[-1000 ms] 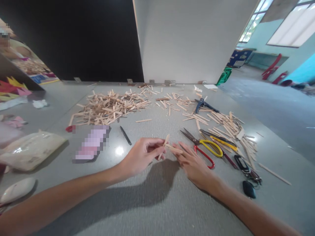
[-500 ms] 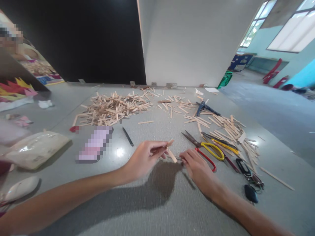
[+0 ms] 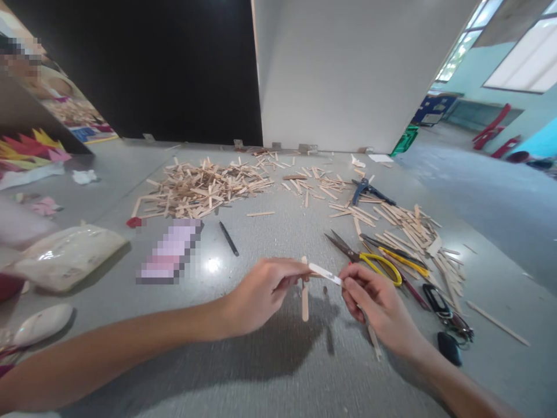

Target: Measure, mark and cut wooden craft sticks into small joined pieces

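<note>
My left hand [image 3: 261, 290] is pinched around flat wooden craft sticks just above the table. One wooden craft stick [image 3: 304, 305] points down toward me from its fingertips. A pale, narrow strip [image 3: 324, 273] with a small dark mark stretches between my two hands, and its kind is unclear. The fingers of my right hand [image 3: 374, 302] are closed on the strip's right end. Beneath that hand another wooden stick [image 3: 375, 342] lies partly hidden. Scissors with yellow and red handles [image 3: 378, 264] rest just beyond my right hand, partly covered by it.
A large heap of sticks [image 3: 204, 188] lies at the back left, with more sticks [image 3: 413, 229] at right. Around these are a black pen [image 3: 228, 238], dark-handled cutters [image 3: 369, 190], keys [image 3: 450, 331], a clear bag [image 3: 73, 255] and a mouse [image 3: 43, 325]. Upright panels [image 3: 339, 75] stand behind.
My right hand has lifted from the table and turned, and now grips the pale strip's right end. The sticks in my left hand have swung into a different angle. The view has shifted slightly.
</note>
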Motion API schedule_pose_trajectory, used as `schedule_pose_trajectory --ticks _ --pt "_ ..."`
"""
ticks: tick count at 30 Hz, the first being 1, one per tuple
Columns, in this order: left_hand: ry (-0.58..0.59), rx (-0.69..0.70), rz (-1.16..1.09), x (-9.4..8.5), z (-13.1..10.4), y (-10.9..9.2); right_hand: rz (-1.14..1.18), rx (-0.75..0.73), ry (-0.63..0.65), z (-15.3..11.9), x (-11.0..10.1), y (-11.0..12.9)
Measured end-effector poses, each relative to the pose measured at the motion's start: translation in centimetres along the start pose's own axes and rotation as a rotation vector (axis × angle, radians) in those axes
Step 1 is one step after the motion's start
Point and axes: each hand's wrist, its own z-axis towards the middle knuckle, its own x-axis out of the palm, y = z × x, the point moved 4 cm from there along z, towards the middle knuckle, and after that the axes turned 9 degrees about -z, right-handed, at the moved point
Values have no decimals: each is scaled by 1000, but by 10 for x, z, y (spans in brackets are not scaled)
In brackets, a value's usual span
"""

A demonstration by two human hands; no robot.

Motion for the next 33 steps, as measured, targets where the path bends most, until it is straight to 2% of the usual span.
schedule_pose_trajectory --ticks 8,15,18,22,27,30,33 --pt "22 23 -55 3 0 -2 11 23 52 -3 6 2" --pt "68 -13 -107 4 -1 -2 66 66 177 -6 11 1" --pt "79 17 -71 3 -2 -5 113 94 161 -6 11 -2" --pt "104 82 -6 5 -7 -8 148 136 242 -9 18 -8" --pt "100 102 11 10 -14 -11 -1 66 142 -10 18 -7" --pt "117 124 13 14 -16 -13 -30 47 179 -11 21 -7" --pt "116 109 -13 19 -19 -14 68 61 198 -11 26 -10"
